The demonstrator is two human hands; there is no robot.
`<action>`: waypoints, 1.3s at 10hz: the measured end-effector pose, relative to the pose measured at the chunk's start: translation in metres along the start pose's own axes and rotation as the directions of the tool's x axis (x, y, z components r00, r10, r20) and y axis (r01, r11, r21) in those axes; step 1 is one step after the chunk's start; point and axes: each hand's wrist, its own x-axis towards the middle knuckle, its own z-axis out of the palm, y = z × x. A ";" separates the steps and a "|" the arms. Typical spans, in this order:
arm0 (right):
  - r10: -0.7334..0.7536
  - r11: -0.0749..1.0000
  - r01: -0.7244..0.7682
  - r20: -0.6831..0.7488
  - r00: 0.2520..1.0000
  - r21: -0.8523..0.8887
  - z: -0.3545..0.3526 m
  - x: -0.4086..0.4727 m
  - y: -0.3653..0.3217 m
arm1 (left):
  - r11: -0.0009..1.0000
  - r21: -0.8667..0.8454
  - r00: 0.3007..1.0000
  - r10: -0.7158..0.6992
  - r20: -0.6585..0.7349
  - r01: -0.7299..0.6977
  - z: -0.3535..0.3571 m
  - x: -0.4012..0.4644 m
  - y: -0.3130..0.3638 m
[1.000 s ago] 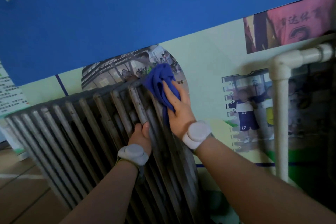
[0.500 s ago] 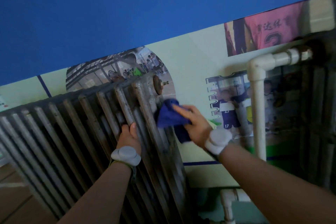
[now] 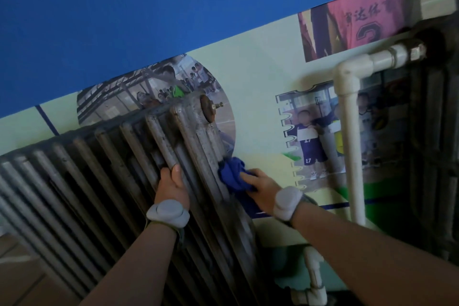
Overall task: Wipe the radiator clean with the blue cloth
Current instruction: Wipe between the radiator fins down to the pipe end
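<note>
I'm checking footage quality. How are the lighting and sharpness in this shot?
Head view: dim and bluish overall; the radiator lower columns and the right edge sink into shadow; the blue cloth and both hands look soft, slightly blurred; the wide lens tilts and bends the wall lines.

Radiator (image 3: 139, 156): grey cast-iron column type, grimy and scuffed, running along the wall and appearing tilted in this view. A rusty round end cap with a small brass fitting is showing near the top of its right end section. Blue cloth (image 3: 234, 174): bunched into a wad, pressing against that end section's side face, roughly mid-height, well below the cap. Lower columns are looking darker, dirtier.
</note>
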 end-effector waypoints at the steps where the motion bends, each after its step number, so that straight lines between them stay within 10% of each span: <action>1: 0.093 0.989 -0.066 -0.217 0.972 0.131 -0.030 0.018 -0.003 | 1.000 0.012 1.000 0.022 0.008 -0.022 0.001 -0.001 -0.003; 3: 0.039 0.975 0.056 -0.412 0.910 0.215 -0.032 0.091 -0.080 | 1.000 -0.017 1.000 -0.002 0.008 0.002 -0.001 0.002 0.004; 7: 0.326 0.888 -0.225 0.202 0.924 -0.401 -0.015 0.039 -0.005 | 0.999 -0.033 1.000 0.027 -0.008 -0.027 -0.001 -0.004 0.001; 8: 0.350 0.911 -0.370 0.133 0.927 0.181 -0.030 0.051 -0.023 | 0.999 -0.035 0.999 0.036 -0.010 -0.037 -0.001 -0.004 0.001; 9: 0.281 0.848 -0.159 -0.176 0.943 0.506 -0.031 0.086 -0.058 | 0.998 -0.039 0.999 0.044 -0.006 -0.044 -0.002 -0.002 -0.002; 11: 0.141 0.985 -0.119 -0.185 0.973 0.124 0.002 0.074 -0.057 | 0.998 -0.056 1.000 -0.004 0.028 0.005 -0.002 -0.003 -0.002; 13: 0.347 0.933 -0.336 0.069 0.935 -0.127 0.027 0.028 0.012 | 0.998 -0.060 0.999 -0.004 0.032 0.006 -0.002 -0.004 0.000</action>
